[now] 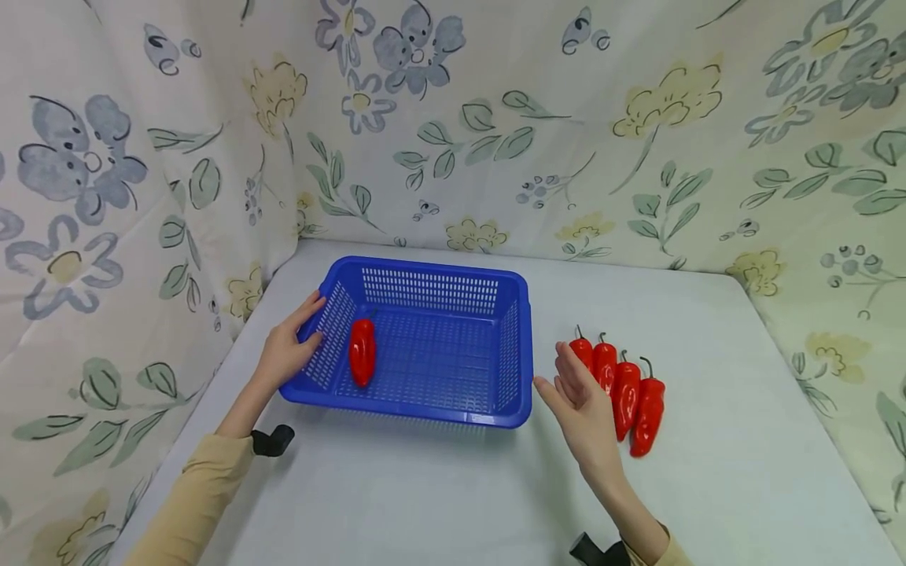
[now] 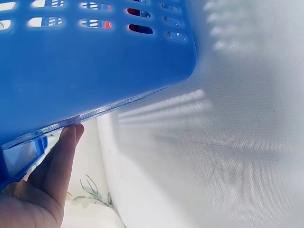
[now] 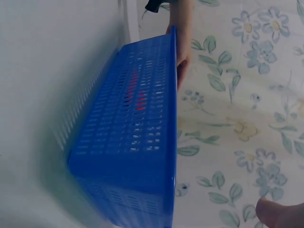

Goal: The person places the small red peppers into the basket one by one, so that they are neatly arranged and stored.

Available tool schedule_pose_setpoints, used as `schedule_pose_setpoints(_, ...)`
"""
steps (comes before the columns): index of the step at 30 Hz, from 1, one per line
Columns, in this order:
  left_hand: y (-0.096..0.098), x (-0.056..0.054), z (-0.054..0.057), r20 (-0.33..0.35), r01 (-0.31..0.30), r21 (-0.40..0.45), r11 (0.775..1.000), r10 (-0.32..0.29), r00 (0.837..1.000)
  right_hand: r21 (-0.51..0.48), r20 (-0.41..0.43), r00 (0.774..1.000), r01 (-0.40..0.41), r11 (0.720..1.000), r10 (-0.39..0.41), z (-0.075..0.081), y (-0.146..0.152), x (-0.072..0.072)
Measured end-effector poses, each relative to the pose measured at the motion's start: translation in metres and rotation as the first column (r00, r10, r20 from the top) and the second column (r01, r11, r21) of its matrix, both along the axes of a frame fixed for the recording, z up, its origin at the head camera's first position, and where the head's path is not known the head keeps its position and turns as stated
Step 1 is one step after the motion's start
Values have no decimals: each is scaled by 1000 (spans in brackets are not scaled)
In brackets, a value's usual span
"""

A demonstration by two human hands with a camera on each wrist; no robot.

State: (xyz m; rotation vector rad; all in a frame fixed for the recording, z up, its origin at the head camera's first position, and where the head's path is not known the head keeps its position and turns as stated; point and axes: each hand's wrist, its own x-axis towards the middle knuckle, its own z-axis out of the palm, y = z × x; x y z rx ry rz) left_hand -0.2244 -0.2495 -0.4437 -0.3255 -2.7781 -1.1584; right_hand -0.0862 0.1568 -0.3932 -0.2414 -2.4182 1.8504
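A blue plastic basket with slotted walls stands on the white table. One red chili pepper lies inside it near the left wall. My left hand is at the basket's left rim, thumb and fingers spread along it; in the left wrist view its fingertips meet the rim. To the right of the basket is my right hand, fingers extended, its thumb tip close beside the right rim. Only that thumb shows in the right wrist view, apart from the basket there. The right hand holds nothing.
Several red chili peppers lie side by side on the table right of the basket, partly behind the right hand. A floral curtain hangs around the table's back and sides. Dark straps with black devices sit at the wrists.
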Motion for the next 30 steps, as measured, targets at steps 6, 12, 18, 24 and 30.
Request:
schedule_pose_setpoints(6,-1,-2,-1,13,-2,2,1000,2,1000,11,30,999,39,999,-39,-4,13,5)
schedule_pose_setpoints(12,0,-3,-3,6,-2,8,1000,2,1000,39,64,994,81,996,-83,-7,30,9)
schedule_pose_setpoints(18,0,-3,-2,14,-3,12,1000,3,1000,55,68,990,119,991,-123,-13,47,14)
schedule_pose_setpoints(24,0,-3,-2,16,2,12,1000,-2,1000,84,79,985,150,985,-156,-16,60,16)
schedule_pose_setpoints(30,0,-1,-1,11,1,9,1000,-2,1000,141,100,973,192,971,-207,-18,70,17)
